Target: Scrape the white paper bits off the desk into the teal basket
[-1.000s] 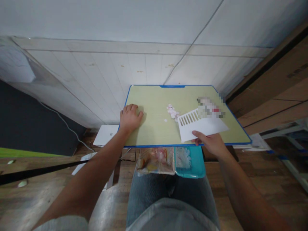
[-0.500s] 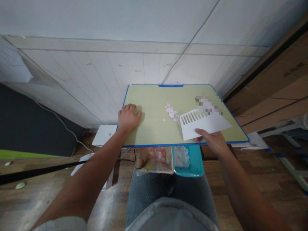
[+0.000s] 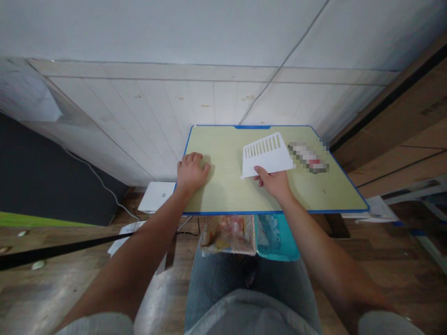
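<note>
we see the white slotted card (image 3: pixel 268 160) over the middle of the tabletop (image 3: pixel 223 195), its near edge in the grip of the right hand (image 3: pixel 275 184): the thumb lies across the upper face and the fingers curl beneath, pinched on the card and nothing else that we can make out. from those fingers the card reaches forward and to both sides, its long axis running across the table with the right end a little farther from the body, the row of slots along the far edge. the right hand is plainly the nearer one; the left hand (image 3: pixel 193 174) rests palm down by the left edge of the tabletop, fingers loosely spread and apparently holding nothing, well apart from the card. we cannot tell whether the card touches the table or hangs just above it. counting up, we find two hands, one card with about ten slots, too fine for us to be sure, and one pixelated object (image 3: pixel 308 157) lying slantwise to the right of the card, apart from it. below the near edge of the table we count one teal tray (image 3: pixel 284 242) with pale bits inside, and one clear-wrapped container (image 3: pixel 228 235) just left of it; one flat white box (image 3: pixel 152 196) sits beyond the left edge, lower down.
</note>
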The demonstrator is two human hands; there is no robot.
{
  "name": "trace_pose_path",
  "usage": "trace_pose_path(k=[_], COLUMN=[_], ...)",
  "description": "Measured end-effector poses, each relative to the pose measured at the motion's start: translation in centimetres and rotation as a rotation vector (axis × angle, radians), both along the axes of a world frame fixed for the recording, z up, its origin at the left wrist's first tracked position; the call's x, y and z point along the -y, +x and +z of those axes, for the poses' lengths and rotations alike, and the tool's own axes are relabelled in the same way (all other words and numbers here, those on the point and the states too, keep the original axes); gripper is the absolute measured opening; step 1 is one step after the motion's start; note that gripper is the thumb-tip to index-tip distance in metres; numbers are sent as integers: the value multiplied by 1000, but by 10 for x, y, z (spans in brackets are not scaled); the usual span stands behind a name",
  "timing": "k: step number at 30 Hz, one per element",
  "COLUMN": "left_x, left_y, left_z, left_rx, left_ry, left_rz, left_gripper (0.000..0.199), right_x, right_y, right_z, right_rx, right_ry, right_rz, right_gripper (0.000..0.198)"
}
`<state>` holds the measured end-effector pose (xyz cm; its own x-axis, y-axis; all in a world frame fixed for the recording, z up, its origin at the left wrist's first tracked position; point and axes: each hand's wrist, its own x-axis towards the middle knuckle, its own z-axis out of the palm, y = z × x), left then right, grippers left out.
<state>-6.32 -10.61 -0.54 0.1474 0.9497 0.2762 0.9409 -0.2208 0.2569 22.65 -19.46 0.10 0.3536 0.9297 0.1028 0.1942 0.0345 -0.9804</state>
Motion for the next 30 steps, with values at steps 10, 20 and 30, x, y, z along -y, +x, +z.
trace_pose_path(k=[10, 20, 30], left_x=[-1, 2, 43], left_y=[0, -4, -9], left_z=[-1, 6, -9], left_rx=[8, 24, 12], left_ry=[-1, -21, -5], left_rz=[3, -13, -86], left_gripper=[47, 38, 45], right_x=[87, 105, 108], right_y=[69, 73, 77], right_z=[-2, -2, 0], right_rx=[116, -14, -35], right_ry=[-169, -159, -187], right_rz=[17, -22, 36], right_gripper=[58, 62, 57])
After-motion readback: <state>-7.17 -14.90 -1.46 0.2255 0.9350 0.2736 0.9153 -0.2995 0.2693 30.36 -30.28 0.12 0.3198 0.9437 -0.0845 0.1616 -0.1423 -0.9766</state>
